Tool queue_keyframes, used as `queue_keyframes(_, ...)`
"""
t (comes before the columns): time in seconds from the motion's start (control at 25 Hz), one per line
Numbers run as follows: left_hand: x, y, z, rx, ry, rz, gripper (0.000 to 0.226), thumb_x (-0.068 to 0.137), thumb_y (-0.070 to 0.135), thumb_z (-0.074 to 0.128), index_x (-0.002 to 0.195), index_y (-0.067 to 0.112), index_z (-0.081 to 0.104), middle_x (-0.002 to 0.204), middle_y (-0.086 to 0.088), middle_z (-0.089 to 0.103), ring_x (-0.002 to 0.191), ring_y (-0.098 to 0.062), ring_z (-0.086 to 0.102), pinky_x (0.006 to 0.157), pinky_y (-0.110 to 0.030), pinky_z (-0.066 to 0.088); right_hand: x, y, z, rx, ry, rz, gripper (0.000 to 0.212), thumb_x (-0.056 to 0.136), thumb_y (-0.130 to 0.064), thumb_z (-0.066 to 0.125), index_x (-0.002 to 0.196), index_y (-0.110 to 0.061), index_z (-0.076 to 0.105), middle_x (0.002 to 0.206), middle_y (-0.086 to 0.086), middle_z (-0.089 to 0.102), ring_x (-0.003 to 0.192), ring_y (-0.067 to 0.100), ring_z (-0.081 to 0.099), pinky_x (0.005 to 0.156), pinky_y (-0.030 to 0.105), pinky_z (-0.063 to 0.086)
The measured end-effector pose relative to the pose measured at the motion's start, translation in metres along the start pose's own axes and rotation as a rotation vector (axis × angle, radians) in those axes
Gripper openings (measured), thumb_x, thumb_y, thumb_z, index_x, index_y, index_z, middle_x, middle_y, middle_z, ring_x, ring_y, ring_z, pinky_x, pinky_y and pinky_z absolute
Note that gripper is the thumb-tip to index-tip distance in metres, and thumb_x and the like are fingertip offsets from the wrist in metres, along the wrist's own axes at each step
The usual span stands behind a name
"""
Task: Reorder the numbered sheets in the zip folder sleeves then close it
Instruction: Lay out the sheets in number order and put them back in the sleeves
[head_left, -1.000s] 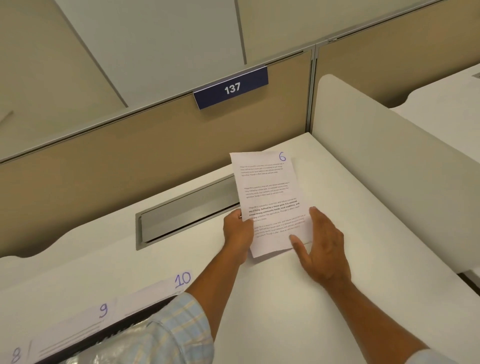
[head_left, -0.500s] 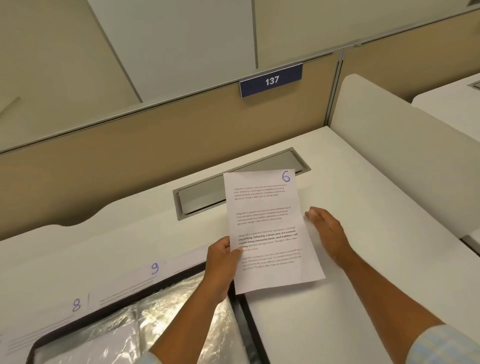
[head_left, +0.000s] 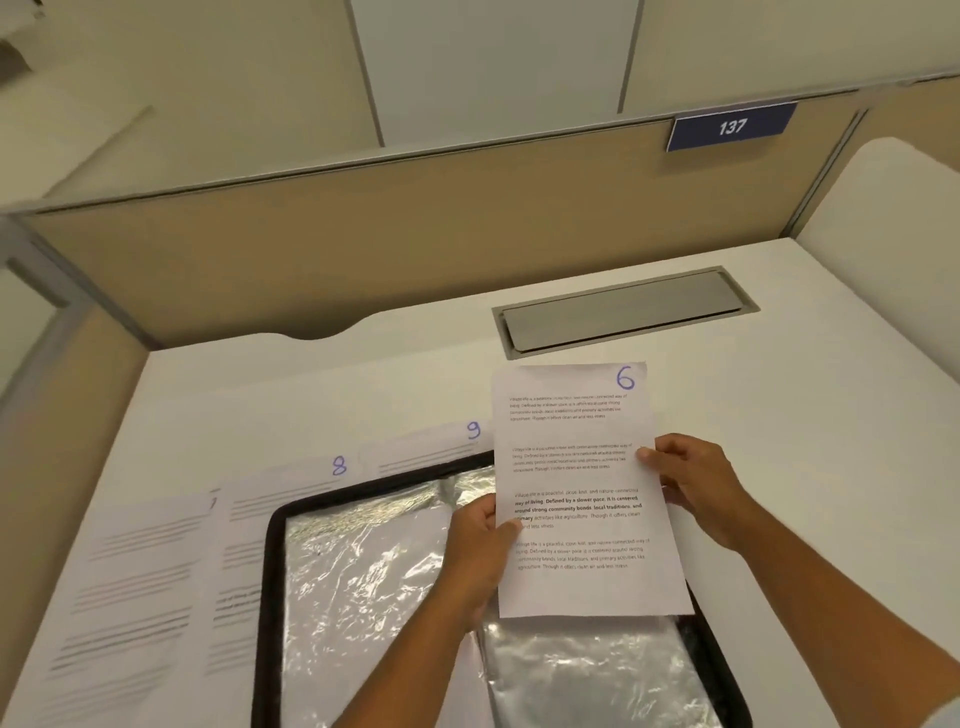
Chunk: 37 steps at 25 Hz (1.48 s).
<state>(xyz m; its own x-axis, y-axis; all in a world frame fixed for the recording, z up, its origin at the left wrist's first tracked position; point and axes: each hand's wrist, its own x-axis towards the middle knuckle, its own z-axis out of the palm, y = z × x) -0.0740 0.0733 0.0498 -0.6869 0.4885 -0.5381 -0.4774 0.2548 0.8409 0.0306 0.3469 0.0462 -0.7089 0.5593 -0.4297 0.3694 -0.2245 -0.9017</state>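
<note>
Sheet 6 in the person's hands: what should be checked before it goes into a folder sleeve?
1. Grip: left hand and right hand pinch sheet 6 at opposite edges: ok.
2. Number readable, page facing up: ok.
3. Zip folder lies open, clear sleeves exposed: ok.
4. A sleeve mouth opened to receive it: cannot tell.
5. Page lined up at a sleeve: not ok, it is held above the folder.
6. Sheet 8 and sheet 9 lie clear of the sleeves: ok.
</note>
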Motion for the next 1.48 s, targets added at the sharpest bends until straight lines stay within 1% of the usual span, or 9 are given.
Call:
queue_keyframes(0.16, -0.016, -0.009, -0.041, 0.010, 0.032, -0.006, 0.032, 0.102, 0.002, 0.057, 0.120, 0.024, 0.073, 0.107, 0.004, 0.080, 0.096, -0.020, 0.078, 0.088, -0.046, 0.064, -0.026, -0.003, 0.044, 0.060, -0.136, 0.114, 0.016, 0.099, -0.009, 0.067, 0.108, 0.004, 0.066, 0.110, 0.018, 0.077, 0.101, 0.036, 0.076, 0.086, 0.046, 0.062)
queue_keyframes(0.48, -0.008, -0.010, -0.055, 0.109, 0.118, 0.067, 0.032, 0.098, -0.002, 0.055, 0.109, 0.021, 0.075, 0.100, 0.005, 0.080, 0.093, -0.018, 0.077, 0.084, -0.041, 0.064, -0.021, -0.017, 0.053, -0.016, -0.081, 0.054, 0.016, 0.099, -0.007, 0.067, 0.112, 0.002, 0.069, 0.110, 0.018, 0.078, 0.097, 0.032, 0.077, 0.079, 0.043, 0.064)
queue_keyframes(0.56, 0.005, -0.010, -0.053, 0.273, 0.272, 0.183, 0.033, 0.095, -0.006, 0.056, 0.100, 0.019, 0.076, 0.096, 0.005, 0.078, 0.091, -0.011, 0.074, 0.088, -0.034, 0.062, -0.010, -0.027, 0.042, -0.010, 0.036, -0.006, 0.015, 0.099, -0.009, 0.068, 0.113, -0.003, 0.071, 0.109, 0.014, 0.078, 0.094, 0.030, 0.078, 0.079, 0.042, 0.064)
queue_keyframes(0.68, 0.029, -0.011, -0.046, 0.595, 0.350, 0.352, 0.038, 0.094, -0.011, 0.052, 0.113, 0.013, 0.075, 0.110, 0.001, 0.071, 0.097, -0.004, 0.064, 0.090, -0.012, 0.051, 0.012, -0.044, 0.022, 0.051, 0.183, -0.068, 0.017, 0.100, -0.013, 0.067, 0.116, -0.010, 0.071, 0.111, 0.006, 0.079, 0.101, 0.029, 0.076, 0.090, 0.050, 0.062)
queue_keyframes(0.84, 0.058, -0.009, -0.030, 1.080, 0.296, 0.513, 0.030, 0.093, 0.004, 0.062, 0.117, 0.019, 0.071, 0.120, 0.003, 0.067, 0.111, -0.021, 0.057, 0.093, -0.040, 0.051, 0.033, -0.064, 0.013, 0.135, 0.247, -0.098, 0.015, 0.100, -0.011, 0.067, 0.114, -0.011, 0.072, 0.113, 0.004, 0.078, 0.104, 0.027, 0.075, 0.090, 0.046, 0.062)
queue_keyframes(0.96, 0.073, 0.003, -0.020, 1.273, 0.284, 0.493, 0.029, 0.098, 0.022, 0.061, 0.125, 0.027, 0.068, 0.125, 0.006, 0.064, 0.117, -0.020, 0.053, 0.094, -0.039, 0.040, 0.045, -0.072, 0.016, 0.184, 0.251, -0.107, 0.012, 0.100, -0.010, 0.067, 0.111, -0.012, 0.072, 0.113, 0.002, 0.077, 0.103, 0.025, 0.075, 0.086, 0.043, 0.063)
queue_keyframes(1.08, 0.085, 0.015, -0.022, 1.261, 0.240, 0.465, 0.018, 0.098, 0.031, 0.062, 0.109, 0.033, 0.076, 0.106, 0.011, 0.067, 0.109, -0.015, 0.052, 0.091, -0.038, 0.030, 0.055, -0.076, 0.023, 0.206, 0.250, -0.108, 0.012, 0.100, -0.011, 0.066, 0.111, -0.013, 0.071, 0.111, 0.000, 0.077, 0.101, 0.022, 0.075, 0.081, 0.038, 0.064)
queue_keyframes(1.28, 0.086, 0.021, -0.031, 1.169, 0.127, 0.496, 0.011, 0.092, 0.031, 0.071, 0.084, 0.029, 0.078, 0.090, 0.016, 0.069, 0.100, -0.005, 0.053, 0.099, -0.042, 0.032, 0.066, -0.082, 0.036, 0.243, 0.264, -0.112, 0.009, 0.101, -0.011, 0.066, 0.106, -0.017, 0.070, 0.106, -0.003, 0.077, 0.095, 0.018, 0.076, 0.073, 0.032, 0.063)
queue_keyframes(1.48, 0.077, 0.005, -0.042, 1.047, 0.153, 0.659, 0.025, 0.095, 0.031, 0.061, 0.103, 0.023, 0.083, 0.099, 0.010, 0.065, 0.100, -0.008, 0.048, 0.092, -0.041, 0.038, 0.074, -0.086, 0.047, 0.271, 0.292, -0.122, 0.009, 0.100, -0.011, 0.067, 0.103, -0.018, 0.071, 0.105, -0.002, 0.077, 0.096, 0.018, 0.076, 0.077, 0.035, 0.064)
